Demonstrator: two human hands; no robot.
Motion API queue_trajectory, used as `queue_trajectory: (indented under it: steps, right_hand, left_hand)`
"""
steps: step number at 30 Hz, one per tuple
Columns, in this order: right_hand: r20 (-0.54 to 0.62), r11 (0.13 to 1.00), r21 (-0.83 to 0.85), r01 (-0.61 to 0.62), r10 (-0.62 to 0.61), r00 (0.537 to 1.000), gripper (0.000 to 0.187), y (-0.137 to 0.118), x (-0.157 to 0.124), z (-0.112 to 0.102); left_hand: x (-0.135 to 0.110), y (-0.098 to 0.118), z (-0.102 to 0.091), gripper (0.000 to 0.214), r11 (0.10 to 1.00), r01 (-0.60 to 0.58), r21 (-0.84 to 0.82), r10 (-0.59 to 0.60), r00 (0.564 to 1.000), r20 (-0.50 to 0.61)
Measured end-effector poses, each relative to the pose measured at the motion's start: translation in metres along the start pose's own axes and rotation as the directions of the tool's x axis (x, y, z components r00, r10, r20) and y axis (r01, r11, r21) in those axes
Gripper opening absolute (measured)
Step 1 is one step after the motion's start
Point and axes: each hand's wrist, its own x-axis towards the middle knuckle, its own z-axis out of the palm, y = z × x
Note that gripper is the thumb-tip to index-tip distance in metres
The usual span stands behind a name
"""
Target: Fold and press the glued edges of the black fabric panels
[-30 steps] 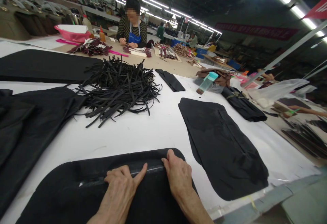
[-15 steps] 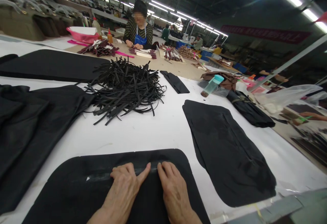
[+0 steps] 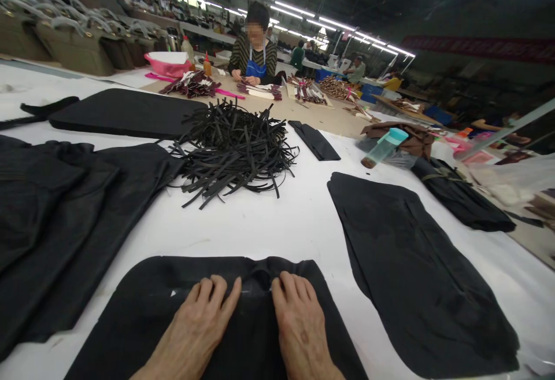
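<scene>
A black, smooth panel with rounded corners [image 3: 143, 296] lies before me on the white table, leather-like in look. A small white triangle [image 3: 174, 293] and a faint shiny strip show near its far edge. My left hand [image 3: 202, 316] rests on it, fingers spread and thumb stretched to the right. Close by on the right, my right hand [image 3: 299, 316] has its fingers bent and drawn together on the panel, gripping it. The material puckers up between the hands and by the right fingertips. The underside of the panel is hidden.
Black strips [image 3: 243, 148] lie in a tangled heap beyond the panel. Stacked black pieces [image 3: 416, 264] lie to the right, folded black pieces [image 3: 87, 206] to the left. A turquoise-lidded bottle [image 3: 384, 148] lies farther back. A co-worker [image 3: 255, 50] sits across the table.
The panel's far edge has puckered up near my right hand. My left thumb has shifted slightly left, widening the gap between the hands. The view has turned a little left.
</scene>
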Motion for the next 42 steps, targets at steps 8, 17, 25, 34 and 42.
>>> queue_trajectory:
  steps: [8, 17, 25, 34, 42]
  right_hand:
    - [0.16, 0.981, -0.134, -0.137, 0.158, 0.974, 0.037, 0.014, -0.003, -0.01]
    - [0.171, 0.918, -0.139, -0.37, 0.391, 0.905, 0.033, 0.073, -0.008, -0.007]
    - [0.228, 0.869, 0.034, -0.493, 0.473, 0.851, 0.012, 0.088, -0.011, -0.002]
    - [0.103, 0.874, -0.075, -0.48, 0.486, 0.868, 0.017, 0.087, -0.009, -0.003]
    - [0.041, 0.909, -0.216, -0.357, 0.374, 0.927, 0.014, 0.094, -0.015, 0.015]
  left_hand:
    - [0.0, 0.009, 0.004, 0.058, 0.999, 0.051, 0.009, -0.051, 0.999, 0.008]
    - [-0.002, 0.01, 0.02, 0.077, 0.997, 0.038, 0.073, -0.03, 0.994, -0.102]
    - [-0.027, -0.01, 0.048, 0.062, 0.998, 0.003, 0.06, 0.01, 0.975, -0.224]
    - [-0.028, -0.005, 0.059, 0.046, 0.966, 0.094, -0.24, -0.15, 0.962, -0.227]
    - [-0.021, -0.007, 0.023, 0.049, 0.977, 0.147, -0.157, -0.179, 0.96, -0.213]
